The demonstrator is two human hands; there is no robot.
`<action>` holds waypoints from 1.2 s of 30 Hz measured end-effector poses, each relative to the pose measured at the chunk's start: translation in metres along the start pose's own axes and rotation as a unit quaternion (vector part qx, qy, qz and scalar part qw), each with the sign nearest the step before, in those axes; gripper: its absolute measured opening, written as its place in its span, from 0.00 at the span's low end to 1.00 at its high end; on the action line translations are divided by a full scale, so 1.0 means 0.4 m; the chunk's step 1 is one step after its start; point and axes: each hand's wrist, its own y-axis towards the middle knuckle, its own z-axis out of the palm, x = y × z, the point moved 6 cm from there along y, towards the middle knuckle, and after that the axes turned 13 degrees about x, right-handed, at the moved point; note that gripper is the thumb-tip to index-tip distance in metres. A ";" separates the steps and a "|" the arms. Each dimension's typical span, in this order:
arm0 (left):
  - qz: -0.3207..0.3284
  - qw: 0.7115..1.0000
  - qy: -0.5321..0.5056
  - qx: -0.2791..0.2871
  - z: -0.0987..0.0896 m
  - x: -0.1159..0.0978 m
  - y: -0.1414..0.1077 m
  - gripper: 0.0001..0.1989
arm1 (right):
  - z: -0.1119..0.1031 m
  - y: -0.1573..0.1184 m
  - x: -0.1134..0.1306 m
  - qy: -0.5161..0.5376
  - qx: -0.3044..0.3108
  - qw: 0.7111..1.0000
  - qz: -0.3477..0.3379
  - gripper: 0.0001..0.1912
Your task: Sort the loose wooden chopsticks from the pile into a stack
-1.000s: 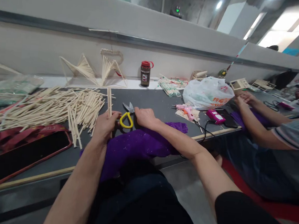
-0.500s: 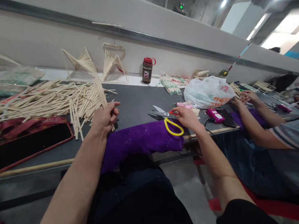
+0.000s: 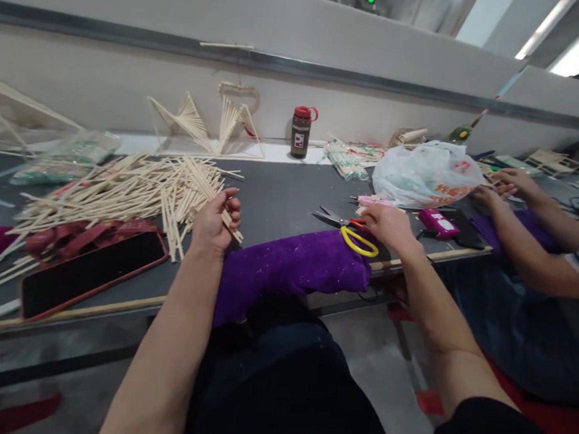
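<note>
Several pale wooden sticks (image 3: 200,182) are held in my left hand (image 3: 217,221), whose fingers curl round them; their lower ends stick out below the fingers. My right hand (image 3: 388,226) is closed at the scissors (image 3: 358,242), by their red and yellow handles. The scissor blades point left and stand a little apart. Under the yellow handle lies a purple cloth (image 3: 290,267), along the table's front edge. A large heap of loose sticks (image 3: 116,186) spreads to the left of my left hand.
A phone (image 3: 92,274) and dark red strap (image 3: 82,236) lie at the left. Behind stand stick models (image 3: 189,122) and a bottle (image 3: 300,134). A plastic bag (image 3: 426,174), a magenta device (image 3: 438,224) and another person's hands (image 3: 505,187) are at the right.
The view has shifted left, so most things sit further right. The sticks in my left hand now lean lower over the heap. My right hand remains at the scissors.
</note>
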 end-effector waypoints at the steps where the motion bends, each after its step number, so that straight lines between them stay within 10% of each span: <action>1: -0.002 1.000 0.005 0.000 0.000 -0.001 0.001 0.04 | -0.019 -0.002 -0.029 0.019 -0.032 0.999 0.016 0.17; 8: -0.001 1.000 0.020 -0.006 0.008 -0.006 0.002 0.10 | -0.005 -0.012 -0.243 0.045 -0.076 0.988 0.127 0.17; 15: -0.004 0.999 0.033 -0.018 0.010 -0.006 0.002 0.11 | 0.093 -0.037 -0.208 0.054 -0.038 0.997 0.044 0.19; 25: 0.008 0.999 0.031 -0.011 0.002 -0.002 0.004 0.11 | 0.088 -0.022 -0.194 0.009 -0.019 0.999 0.043 0.15; 30: -0.052 0.998 -0.006 0.030 0.029 0.007 0.021 0.07 | -0.012 -0.006 -0.032 0.102 -0.083 0.990 -0.050 0.19; 36: -0.016 0.993 -0.003 0.121 0.046 0.014 0.060 0.10 | -0.085 0.108 0.395 0.296 0.055 0.912 -0.279 0.15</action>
